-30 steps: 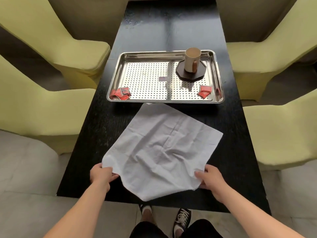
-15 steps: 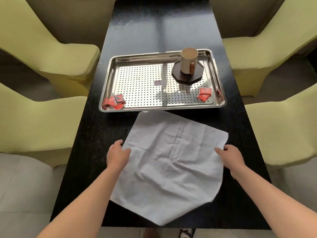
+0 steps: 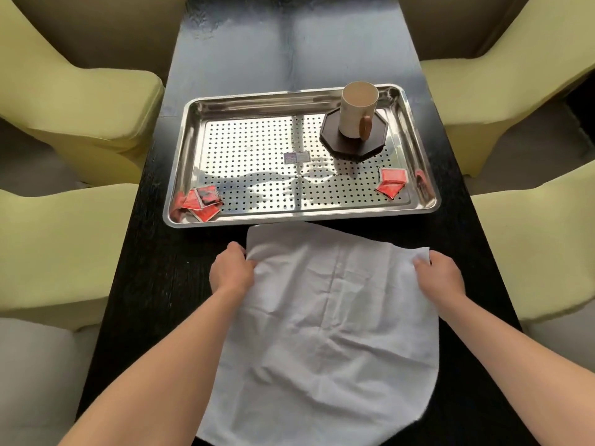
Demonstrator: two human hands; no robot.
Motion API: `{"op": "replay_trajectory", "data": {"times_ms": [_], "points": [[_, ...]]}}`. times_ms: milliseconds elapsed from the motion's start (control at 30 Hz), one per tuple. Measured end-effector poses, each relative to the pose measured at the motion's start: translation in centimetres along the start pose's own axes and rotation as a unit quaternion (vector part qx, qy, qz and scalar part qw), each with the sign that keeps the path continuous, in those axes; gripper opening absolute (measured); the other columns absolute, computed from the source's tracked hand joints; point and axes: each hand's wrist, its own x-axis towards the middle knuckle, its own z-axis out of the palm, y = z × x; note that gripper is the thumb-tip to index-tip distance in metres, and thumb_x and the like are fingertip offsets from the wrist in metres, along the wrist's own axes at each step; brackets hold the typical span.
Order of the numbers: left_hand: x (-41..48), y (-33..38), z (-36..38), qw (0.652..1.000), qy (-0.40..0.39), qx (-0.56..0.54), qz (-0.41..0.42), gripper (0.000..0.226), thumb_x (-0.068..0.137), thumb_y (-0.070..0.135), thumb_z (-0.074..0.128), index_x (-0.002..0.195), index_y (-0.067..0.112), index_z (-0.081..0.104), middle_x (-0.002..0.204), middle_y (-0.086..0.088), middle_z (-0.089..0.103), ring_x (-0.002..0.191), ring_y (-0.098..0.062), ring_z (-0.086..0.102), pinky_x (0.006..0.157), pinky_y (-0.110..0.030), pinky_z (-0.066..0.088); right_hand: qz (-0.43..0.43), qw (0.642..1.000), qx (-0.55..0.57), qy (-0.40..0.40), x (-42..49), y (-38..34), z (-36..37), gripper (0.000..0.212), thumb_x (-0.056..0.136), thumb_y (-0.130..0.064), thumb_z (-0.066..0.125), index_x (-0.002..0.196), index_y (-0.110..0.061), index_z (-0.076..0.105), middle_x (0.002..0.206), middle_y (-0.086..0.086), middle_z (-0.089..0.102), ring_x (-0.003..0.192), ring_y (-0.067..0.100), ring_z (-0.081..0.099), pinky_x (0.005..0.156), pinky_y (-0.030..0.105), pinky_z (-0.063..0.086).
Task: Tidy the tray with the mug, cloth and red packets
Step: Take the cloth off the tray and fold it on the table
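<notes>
A white cloth (image 3: 325, 323) lies on the black table, its far part doubled over toward the steel tray (image 3: 180, 162). My left hand (image 3: 230, 272) pinches the cloth's far left corner. My right hand (image 3: 439, 278) grips its far right corner. On the perforated tray, a cream mug (image 3: 357, 112) with a wooden handle stands on a dark octagonal coaster (image 3: 351, 146) at the back right. Red packets (image 3: 203, 201) lie in the front left corner and two more red packets (image 3: 391, 183) in the front right.
The narrow black table (image 3: 289, 46) runs away from me. Yellow-green armchairs stand close on both sides, left (image 3: 80, 101) and right (image 3: 515, 91). A small label (image 3: 297, 157) is stuck at the tray's middle.
Both hands moved forward from the cloth's near corners to its far edge, carrying cloth toward the tray. My head leaned in, so the tray looks nearer.
</notes>
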Motion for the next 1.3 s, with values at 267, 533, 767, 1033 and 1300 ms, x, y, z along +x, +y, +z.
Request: {"op": "replay_trajectory", "data": {"times_ms": [267,533,767,1033,1300], "points": [[-4.4,-9.2,-1.0,0.994,0.061,0.008,-0.092,0.023,0.091,0.033,0.066,0.108,0.021,0.058,0.083,0.005,0.059,0.070,-0.013,0.054,0.059,-0.032,0.044,-0.074,0.995,0.010,-0.071,1.5,-4.5,2.1,0.023,0.099,-0.026,0.055,0.086,-0.008,0.061,0.078,0.008,0.061,0.069,0.023,0.056,0.061,0.036,0.042],[-6.8,-8.8,0.1,0.991,0.090,-0.054,-0.080,0.051,0.089,0.030,0.069,0.136,0.023,0.051,0.126,-0.013,0.048,0.110,-0.030,0.049,0.090,-0.046,0.048,-0.036,0.993,0.087,-0.073,-1.1,-2.4,2.0,0.041,0.097,-0.037,0.060,0.133,-0.019,0.056,0.107,-0.005,0.064,0.099,0.015,0.061,0.085,0.038,0.054],[-10.7,-7.6,0.9,0.986,0.060,0.124,0.093,0.052,0.093,0.041,0.060,0.142,0.033,0.046,0.154,-0.007,0.029,0.141,-0.029,0.027,0.109,-0.051,0.034,0.083,0.955,0.173,-0.228,-7.1,4.3,-1.9,0.026,0.092,-0.033,0.070,0.112,-0.017,0.070,0.088,-0.001,0.079,0.077,0.017,0.077,0.063,0.030,0.060],[-16.0,-6.7,5.0,0.973,-0.085,0.179,0.118,0.067,0.095,0.062,0.039,0.153,0.044,0.011,0.165,-0.005,-0.005,0.151,-0.029,-0.007,0.114,-0.064,0.015,0.007,0.888,0.119,-0.445,-13.6,8.3,-4.2,0.039,0.079,-0.011,0.081,0.116,-0.018,0.071,0.110,0.002,0.077,0.103,0.020,0.072,0.090,0.039,0.060],[-16.1,-6.3,6.2,0.962,-0.110,0.230,0.098,0.084,0.090,0.072,0.030,0.154,0.040,-0.014,0.163,-0.007,-0.025,0.149,-0.033,-0.023,0.112,-0.071,0.007,-0.020,0.878,0.212,-0.428,-14.1,8.5,-5.4,0.023,0.089,-0.009,0.072,0.111,-0.004,0.071,0.098,0.015,0.072,0.083,0.024,0.067,0.083,0.039,0.060]]}}
